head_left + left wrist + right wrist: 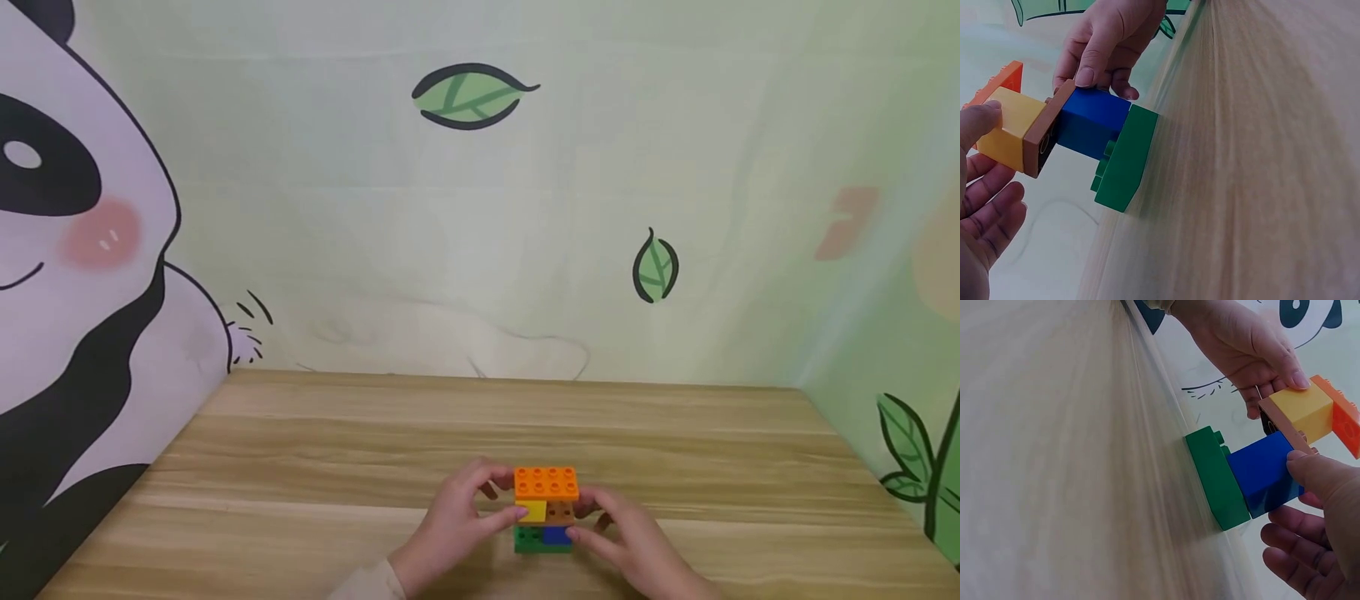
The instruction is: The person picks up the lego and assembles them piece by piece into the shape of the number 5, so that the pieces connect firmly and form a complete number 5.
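Note:
A stack of toy building bricks stands on the wooden table, between two hands. At its base lies a green brick [1127, 159], with a blue block [1263, 472] on its right part. Above the blue block is a thin brown brick [1047, 128]. A yellow block [1305, 412] sits on the left part of the brown brick, topped by a wide orange brick [546, 482] with studs up. My left hand [457, 508] pinches the yellow block, thumb on its near face. My right hand [630, 537] grips the blue block with its thumb and fingers.
The wooden table [300, 483] reaches back to a pale green wall covering [337, 208]. A printed panda [97, 333] covers the left side, and printed leaves [468, 97] decorate the back. Plant drawings [905, 450] mark the right side.

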Available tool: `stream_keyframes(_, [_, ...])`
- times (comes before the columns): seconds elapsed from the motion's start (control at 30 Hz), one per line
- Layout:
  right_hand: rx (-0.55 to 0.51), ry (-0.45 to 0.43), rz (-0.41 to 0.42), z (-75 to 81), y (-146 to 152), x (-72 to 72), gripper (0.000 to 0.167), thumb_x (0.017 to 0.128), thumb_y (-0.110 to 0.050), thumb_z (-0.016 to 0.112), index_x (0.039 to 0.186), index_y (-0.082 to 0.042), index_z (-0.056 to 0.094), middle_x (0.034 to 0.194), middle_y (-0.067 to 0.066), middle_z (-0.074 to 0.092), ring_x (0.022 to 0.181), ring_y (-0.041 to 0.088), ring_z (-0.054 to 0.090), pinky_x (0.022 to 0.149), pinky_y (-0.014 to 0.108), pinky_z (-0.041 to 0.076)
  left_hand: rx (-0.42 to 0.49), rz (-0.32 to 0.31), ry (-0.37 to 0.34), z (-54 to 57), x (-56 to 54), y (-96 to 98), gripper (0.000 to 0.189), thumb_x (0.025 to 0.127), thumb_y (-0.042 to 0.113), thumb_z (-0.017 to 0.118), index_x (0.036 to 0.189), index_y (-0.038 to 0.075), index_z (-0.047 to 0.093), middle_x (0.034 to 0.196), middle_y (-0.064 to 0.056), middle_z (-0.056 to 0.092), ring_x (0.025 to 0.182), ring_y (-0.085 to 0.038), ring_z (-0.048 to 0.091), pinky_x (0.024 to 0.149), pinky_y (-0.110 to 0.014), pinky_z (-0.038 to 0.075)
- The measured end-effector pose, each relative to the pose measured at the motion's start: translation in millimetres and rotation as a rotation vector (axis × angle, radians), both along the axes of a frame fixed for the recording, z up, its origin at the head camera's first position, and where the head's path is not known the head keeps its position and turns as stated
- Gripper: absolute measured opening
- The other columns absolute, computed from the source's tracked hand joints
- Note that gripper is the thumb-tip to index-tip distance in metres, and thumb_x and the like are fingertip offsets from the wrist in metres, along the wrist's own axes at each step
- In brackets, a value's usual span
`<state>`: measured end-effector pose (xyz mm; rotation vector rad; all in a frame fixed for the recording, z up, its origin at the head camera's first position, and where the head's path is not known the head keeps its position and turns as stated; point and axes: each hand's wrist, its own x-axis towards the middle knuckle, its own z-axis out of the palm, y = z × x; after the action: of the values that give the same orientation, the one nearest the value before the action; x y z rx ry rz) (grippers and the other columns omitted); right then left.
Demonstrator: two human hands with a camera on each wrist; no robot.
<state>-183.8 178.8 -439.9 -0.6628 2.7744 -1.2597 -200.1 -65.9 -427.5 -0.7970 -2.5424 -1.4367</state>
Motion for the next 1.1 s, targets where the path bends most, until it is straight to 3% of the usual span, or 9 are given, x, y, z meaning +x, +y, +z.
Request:
stream_keyframes(0.37, [-0.02, 0.023, 0.027, 1.0, -1.0, 1.1, 0.038, 0.092, -0.037, 0.062, 0.122, -0.013, 0.058, 0.109, -0.001, 0.067, 0.092, 0.0, 0.057, 0.075, 0.02, 0.052, -0.007, 0.023, -0.019, 1.9, 0.5, -0.1, 0.036, 0.086, 0.033, 0.072, 0.111, 0.009, 0.063, 0.106, -0.001, 0.066, 0.095, -0.013, 0.059, 0.081, -0.025, 0.053])
stream_keyframes(0.63, [-0.059, -0.024, 0.047, 3.2, -0.4, 0.9, 0.038, 0.093, -0.035, 0.061, 0.122, -0.01, 0.058, 0.108, 0.001, 0.067, 0.087, -0.001, 0.057, 0.075, 0.02, 0.052, 0.017, 0.037, 0.003, 0.1, 0.3, 0.2, 0.036, 0.085, 0.032, 0.072, 0.112, 0.009, 0.064, 0.104, -0.001, 0.067, 0.093, -0.013, 0.059, 0.079, -0.026, 0.053])
stream_keyframes(0.87, [-0.088, -0.011, 0.068, 3.0, -1.6, 2.7, 0.041, 0.094, -0.032, 0.061, 0.126, -0.007, 0.055, 0.105, 0.001, 0.066, 0.087, 0.0, 0.057, 0.074, 0.02, 0.052, 0.03, 0.058, -0.01, 0.3, 1.0, 0.6, 0.038, 0.086, 0.031, 0.072, 0.115, 0.008, 0.064, 0.104, -0.002, 0.068, 0.092, -0.013, 0.06, 0.079, -0.024, 0.052])
stream_keyframes(1.1, [-0.116, -0.085, 0.062, 3.7, -3.2, 3.0, 0.041, 0.094, -0.03, 0.061, 0.126, -0.004, 0.055, 0.103, 0.003, 0.065, 0.087, 0.0, 0.055, 0.073, 0.019, 0.05, 0.041, 0.071, -0.042, 1.1, 1.1, 0.8, 0.038, 0.087, 0.033, 0.07, 0.116, 0.008, 0.063, 0.102, -0.001, 0.068, 0.09, -0.012, 0.06, 0.078, -0.023, 0.051])
